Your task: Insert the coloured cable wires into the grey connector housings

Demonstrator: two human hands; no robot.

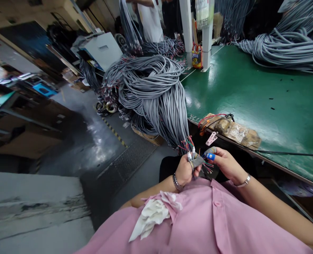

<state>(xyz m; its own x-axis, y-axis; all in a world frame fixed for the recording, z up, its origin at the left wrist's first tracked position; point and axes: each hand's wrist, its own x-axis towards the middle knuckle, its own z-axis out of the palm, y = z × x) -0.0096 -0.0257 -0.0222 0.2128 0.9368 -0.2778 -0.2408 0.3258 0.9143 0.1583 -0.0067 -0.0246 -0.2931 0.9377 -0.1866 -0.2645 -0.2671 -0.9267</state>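
Observation:
My left hand point(186, 170) is closed around the stripped ends of grey cables point(193, 153), from which thin coloured wires point(208, 167) fan out. Grey wrapping covers its thumb. Just to the right, my right hand point(223, 163) pinches at the wires with wrapped fingertips and a blue band on one finger; what lies between those fingertips is too small to make out. Behind both hands, a thick bundle of grey cables point(156, 88) hangs over the left end of the table.
The green table point(251, 91) carries a taped brown block point(233, 130) at its near edge, with a pink clip point(211, 138) beside it. More coiled cables point(286, 49) lie at the back right. A person point(151, 21) stands beyond the table.

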